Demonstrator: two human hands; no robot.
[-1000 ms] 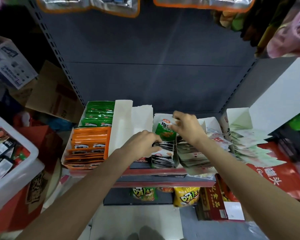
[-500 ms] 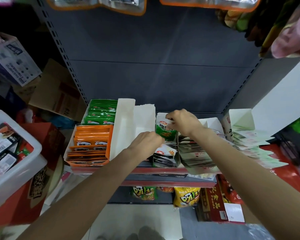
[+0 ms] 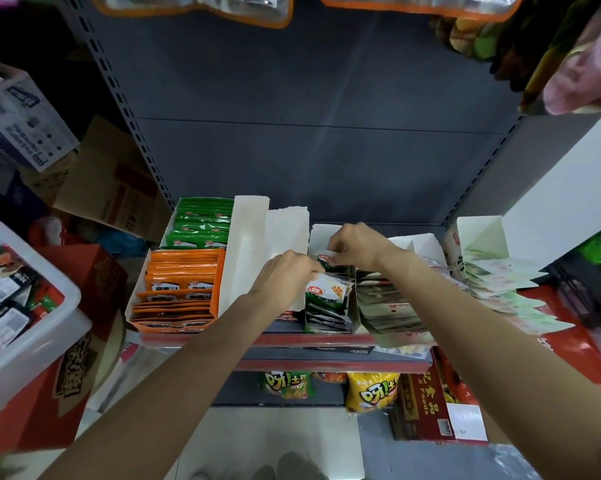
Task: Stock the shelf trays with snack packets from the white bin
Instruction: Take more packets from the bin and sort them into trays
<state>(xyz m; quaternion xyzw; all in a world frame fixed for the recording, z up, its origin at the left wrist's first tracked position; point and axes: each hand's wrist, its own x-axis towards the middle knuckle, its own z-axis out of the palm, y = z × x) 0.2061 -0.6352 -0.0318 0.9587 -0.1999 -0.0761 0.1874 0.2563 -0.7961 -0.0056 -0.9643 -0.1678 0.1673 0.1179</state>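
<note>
Both hands work in a narrow white shelf tray (image 3: 314, 233) filled with green-and-white snack packets (image 3: 328, 296). My right hand (image 3: 356, 245) pinches the top edge of a green packet (image 3: 323, 259) at the back of that tray. My left hand (image 3: 287, 277) curls against the row of packets in front, its fingertips hidden among them. The white bin (image 3: 32, 341) sits at the far left with several packets inside.
An orange tray (image 3: 179, 289) and a green tray (image 3: 202, 223) of packets fill the shelf's left. An empty white tray (image 3: 247, 251) stands beside my left hand. Grey packets (image 3: 385, 306) and fanned pale packets (image 3: 500, 282) lie right. Bags hang above.
My right hand has pushed the green packet lower into the back of the tray. My left hand has shifted slightly toward the back along the packet row.
</note>
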